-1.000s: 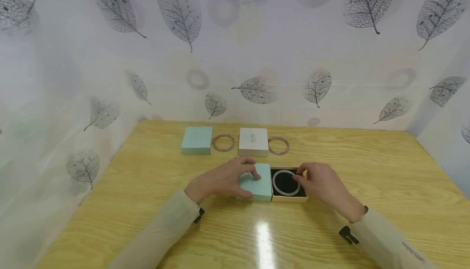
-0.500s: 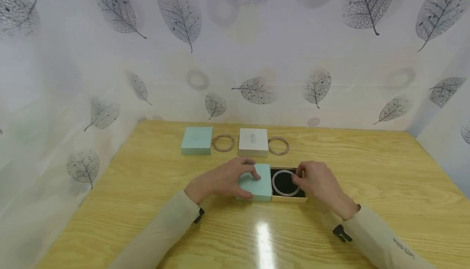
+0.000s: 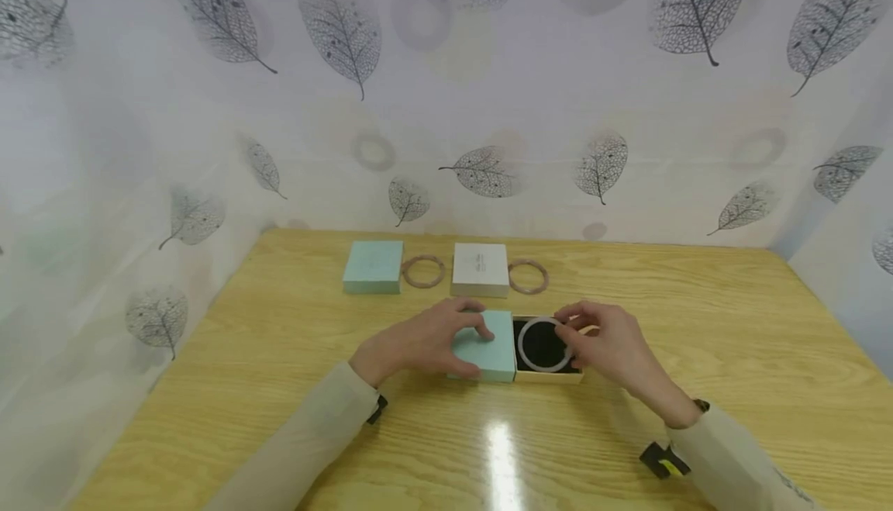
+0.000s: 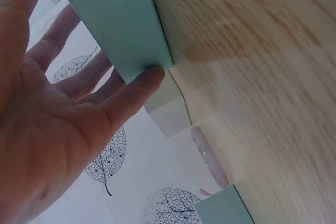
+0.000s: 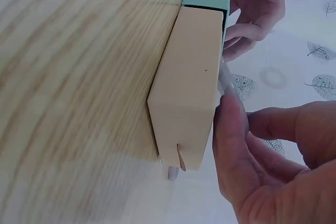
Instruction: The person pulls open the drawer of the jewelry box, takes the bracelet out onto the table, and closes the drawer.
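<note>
A teal sliding gift box (image 3: 497, 350) lies on the table with its cream inner drawer (image 5: 184, 61) pulled out to the right. My left hand (image 3: 429, 338) grips the teal sleeve, thumb at the near side and fingers over the top and far side. In the drawer's dark-lined inside sits a pale bangle (image 3: 522, 346), its right edge tipped up. My right hand (image 3: 614, 344) pinches that edge between thumb and fingers. From the right wrist view, the bangle shows edge-on just above the drawer wall.
Behind the hands stand a second teal box (image 3: 373, 267) and a white box (image 3: 480, 269). One pinkish bangle (image 3: 443, 272) lies beside the teal box, another bangle (image 3: 546, 277) beside the white one. A leaf-patterned curtain (image 3: 321, 146) hangs at the wooden table's back edge.
The bangle's right edge has risen slightly from the drawer's lining in my right hand's fingers. My right hand has shifted a little and its fingers have spread. The left hand holds still.
</note>
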Motion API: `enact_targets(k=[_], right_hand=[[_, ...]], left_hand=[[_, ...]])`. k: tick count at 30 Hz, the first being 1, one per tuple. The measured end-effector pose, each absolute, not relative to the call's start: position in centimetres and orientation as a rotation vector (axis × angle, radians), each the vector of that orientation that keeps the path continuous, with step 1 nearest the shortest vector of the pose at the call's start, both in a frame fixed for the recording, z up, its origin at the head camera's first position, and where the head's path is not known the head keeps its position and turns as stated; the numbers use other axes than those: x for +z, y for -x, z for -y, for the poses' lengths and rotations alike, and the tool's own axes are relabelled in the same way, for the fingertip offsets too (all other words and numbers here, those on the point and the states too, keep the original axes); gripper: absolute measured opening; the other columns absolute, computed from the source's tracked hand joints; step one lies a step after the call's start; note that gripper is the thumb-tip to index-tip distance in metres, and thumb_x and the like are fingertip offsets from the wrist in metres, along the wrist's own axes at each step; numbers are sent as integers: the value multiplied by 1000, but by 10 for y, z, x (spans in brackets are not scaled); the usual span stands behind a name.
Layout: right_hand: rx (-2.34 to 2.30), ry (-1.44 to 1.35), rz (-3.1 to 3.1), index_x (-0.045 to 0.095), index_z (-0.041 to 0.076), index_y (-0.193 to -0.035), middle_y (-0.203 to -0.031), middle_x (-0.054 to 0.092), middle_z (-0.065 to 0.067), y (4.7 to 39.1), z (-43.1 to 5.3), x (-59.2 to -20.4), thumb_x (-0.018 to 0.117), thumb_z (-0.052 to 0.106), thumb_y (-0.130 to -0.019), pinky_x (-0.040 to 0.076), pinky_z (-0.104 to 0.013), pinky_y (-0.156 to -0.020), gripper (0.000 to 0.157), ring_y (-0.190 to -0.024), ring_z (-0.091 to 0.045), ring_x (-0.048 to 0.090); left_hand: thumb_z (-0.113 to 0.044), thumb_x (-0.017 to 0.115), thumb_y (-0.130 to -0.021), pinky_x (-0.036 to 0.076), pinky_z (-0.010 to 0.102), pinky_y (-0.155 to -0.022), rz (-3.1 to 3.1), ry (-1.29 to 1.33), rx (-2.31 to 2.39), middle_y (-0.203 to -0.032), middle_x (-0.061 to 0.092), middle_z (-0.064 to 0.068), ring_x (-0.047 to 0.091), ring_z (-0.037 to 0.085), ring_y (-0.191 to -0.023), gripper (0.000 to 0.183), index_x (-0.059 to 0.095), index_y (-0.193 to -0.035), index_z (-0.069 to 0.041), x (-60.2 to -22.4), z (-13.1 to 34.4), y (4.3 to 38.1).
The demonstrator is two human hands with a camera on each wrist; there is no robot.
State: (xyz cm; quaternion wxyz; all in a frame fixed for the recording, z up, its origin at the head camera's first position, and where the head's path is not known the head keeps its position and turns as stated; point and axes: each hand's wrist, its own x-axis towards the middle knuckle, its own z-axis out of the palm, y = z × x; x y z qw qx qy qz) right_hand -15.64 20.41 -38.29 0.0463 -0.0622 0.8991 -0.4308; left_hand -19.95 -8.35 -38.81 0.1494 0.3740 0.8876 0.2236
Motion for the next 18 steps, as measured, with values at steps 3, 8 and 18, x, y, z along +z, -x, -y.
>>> enact_targets(k=[3,8,18], right_hand=[[-1359,188,-2698,71,3,-122,-104,74,-17,155,-205,-382,65,12,-99,62,-29,-59,25,-70,-13,72],[-1385,182,-2657,70,0,-126,-105,73,-17,152,-205,-381,65,10,-99,62,-27,-62,28,-77,-14,74],[-1451,122,-2595,69,0,-126,-105,72,-18,153,-206,-382,64,6,-99,63,-28,-62,28,-78,-16,75]], left_hand=[[-35,82,-86,42,45,-118,-2548,-1084,644,-157,45,11,45,31,-144,40,71,-121,-19,-389,84,200],[-35,82,-87,42,45,-118,-2550,-1081,647,-157,45,11,45,31,-144,40,71,-122,-20,-389,85,199],[-35,82,-87,42,44,-118,-2547,-1087,643,-157,45,12,46,31,-144,39,71,-121,-19,-387,84,199]])
